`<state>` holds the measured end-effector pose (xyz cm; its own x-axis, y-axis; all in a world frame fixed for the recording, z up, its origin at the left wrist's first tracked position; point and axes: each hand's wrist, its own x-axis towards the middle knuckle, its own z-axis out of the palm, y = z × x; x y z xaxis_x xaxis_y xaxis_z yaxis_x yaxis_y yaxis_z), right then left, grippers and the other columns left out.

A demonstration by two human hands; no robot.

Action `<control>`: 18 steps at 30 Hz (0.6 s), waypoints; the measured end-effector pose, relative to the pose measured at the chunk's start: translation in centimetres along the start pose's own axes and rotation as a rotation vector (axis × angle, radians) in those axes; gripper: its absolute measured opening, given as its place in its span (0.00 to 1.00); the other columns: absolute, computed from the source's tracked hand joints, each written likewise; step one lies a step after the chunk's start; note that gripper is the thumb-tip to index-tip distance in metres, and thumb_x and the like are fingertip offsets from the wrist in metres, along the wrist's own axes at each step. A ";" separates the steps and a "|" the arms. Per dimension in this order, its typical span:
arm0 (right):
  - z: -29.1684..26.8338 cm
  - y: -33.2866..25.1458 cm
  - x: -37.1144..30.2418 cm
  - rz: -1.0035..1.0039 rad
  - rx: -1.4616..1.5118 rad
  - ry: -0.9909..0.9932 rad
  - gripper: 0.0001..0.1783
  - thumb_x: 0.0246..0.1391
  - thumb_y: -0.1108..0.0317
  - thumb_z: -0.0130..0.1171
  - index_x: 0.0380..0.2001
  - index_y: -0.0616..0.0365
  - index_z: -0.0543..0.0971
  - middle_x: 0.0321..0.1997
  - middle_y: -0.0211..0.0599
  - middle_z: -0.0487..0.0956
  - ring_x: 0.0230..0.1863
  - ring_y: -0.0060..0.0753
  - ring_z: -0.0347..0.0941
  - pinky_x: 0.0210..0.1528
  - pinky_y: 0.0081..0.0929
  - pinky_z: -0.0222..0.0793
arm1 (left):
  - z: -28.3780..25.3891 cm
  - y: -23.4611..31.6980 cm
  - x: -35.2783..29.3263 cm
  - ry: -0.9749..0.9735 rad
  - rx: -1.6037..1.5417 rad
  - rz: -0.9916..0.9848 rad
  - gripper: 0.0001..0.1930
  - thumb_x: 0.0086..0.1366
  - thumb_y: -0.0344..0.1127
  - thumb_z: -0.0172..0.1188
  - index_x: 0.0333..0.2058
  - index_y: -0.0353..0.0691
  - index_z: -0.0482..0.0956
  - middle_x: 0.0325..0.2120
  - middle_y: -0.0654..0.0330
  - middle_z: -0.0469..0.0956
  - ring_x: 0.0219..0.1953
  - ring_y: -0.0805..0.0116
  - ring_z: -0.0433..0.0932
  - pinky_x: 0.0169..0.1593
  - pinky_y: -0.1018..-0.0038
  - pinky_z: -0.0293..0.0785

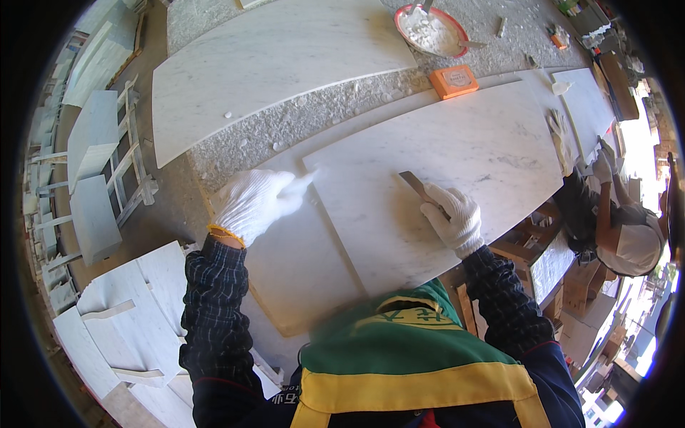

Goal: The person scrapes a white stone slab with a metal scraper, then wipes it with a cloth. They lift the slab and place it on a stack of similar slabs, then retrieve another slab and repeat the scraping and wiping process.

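A white marble slab (449,164) lies flat in front of me, its left edge resting over a second pale slab (300,250). My right hand (457,217), in a white knit glove, is closed around a putty knife (415,187) above the upper slab, the flat blade pointing up and left. Near that slab's upper left corner is my left hand (257,203), also gloved. Motion smears its fingers, so whether they hold anything cannot be made out.
Beyond lies another marble slab (285,57) on a rough, dusty bench. A red-rimmed bowl (457,20) of white powdery material and an orange box (454,81) stand at the far right. Another person (631,239) works at right near loose gloves (560,135). Slabs (135,307) stand lower left.
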<state>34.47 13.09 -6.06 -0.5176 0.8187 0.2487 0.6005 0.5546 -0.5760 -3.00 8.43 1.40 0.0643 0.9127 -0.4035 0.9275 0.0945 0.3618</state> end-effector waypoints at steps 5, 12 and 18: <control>-0.1 0.0 0.0 -0.010 0.005 0.004 0.20 0.51 0.70 0.71 0.48 0.61 0.85 0.32 0.43 0.84 0.30 0.46 0.82 0.33 0.36 0.78 | 0.0 -0.2 -0.4 -0.001 -0.016 0.013 0.16 0.61 0.48 0.65 0.34 0.40 0.79 0.26 0.48 0.78 0.31 0.44 0.79 0.35 0.54 0.72; -0.1 0.0 0.0 -0.002 0.001 -0.007 0.20 0.52 0.70 0.71 0.49 0.60 0.85 0.32 0.43 0.84 0.30 0.46 0.81 0.33 0.35 0.78 | 0.6 -0.7 -0.8 0.036 -0.065 0.006 0.15 0.61 0.47 0.66 0.36 0.41 0.81 0.28 0.49 0.79 0.32 0.45 0.79 0.36 0.55 0.72; 0.0 0.1 0.0 0.005 -0.005 -0.012 0.20 0.52 0.69 0.71 0.49 0.61 0.84 0.32 0.43 0.84 0.30 0.46 0.82 0.34 0.35 0.78 | 0.5 -0.8 -0.7 0.020 -0.062 0.001 0.15 0.61 0.47 0.65 0.37 0.41 0.81 0.29 0.49 0.80 0.33 0.46 0.80 0.38 0.55 0.73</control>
<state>34.55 13.12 -6.08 -0.5213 0.8199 0.2365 0.6065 0.5510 -0.5733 -3.61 7.54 0.99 0.0574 0.9204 -0.3867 0.9027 0.1176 0.4139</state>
